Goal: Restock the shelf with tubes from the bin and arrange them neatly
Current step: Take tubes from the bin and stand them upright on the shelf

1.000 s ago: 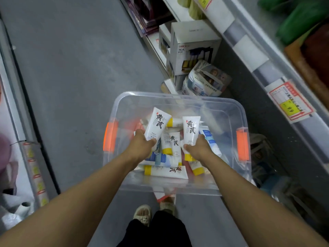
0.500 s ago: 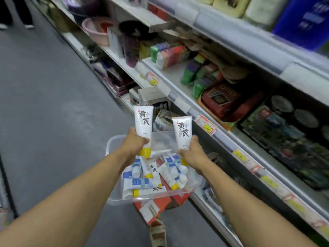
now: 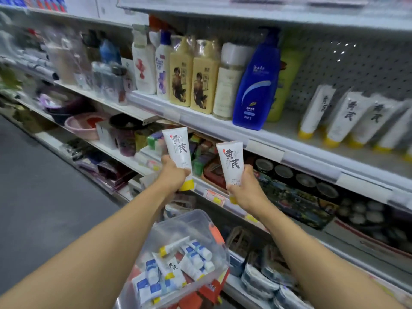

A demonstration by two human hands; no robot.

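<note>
My left hand [image 3: 172, 175] grips a white tube with a yellow cap [image 3: 178, 150], held upright with the cap down. My right hand [image 3: 246, 188] grips a second, matching tube [image 3: 231, 163] the same way. Both are raised in front of the store shelving, below the upper shelf [image 3: 278, 139]. On that shelf at the right stands a row of several matching white tubes [image 3: 347, 118], caps down, leaning against the pegboard. The clear plastic bin [image 3: 200, 221] sits low between my arms, holding several more white, blue and yellow tubes [image 3: 176, 266].
Shampoo and lotion bottles [image 3: 200, 76], including a tall blue one [image 3: 256, 85], fill the upper shelf left of the tubes. Lower shelves carry sponges, basins and packaged goods. Grey aisle floor [image 3: 44, 186] lies to the left. Red boxes sit under the bin.
Both hands lifted a tube each out of the bin and rose to shelf height. My view swung up from the bin to the shelves.
</note>
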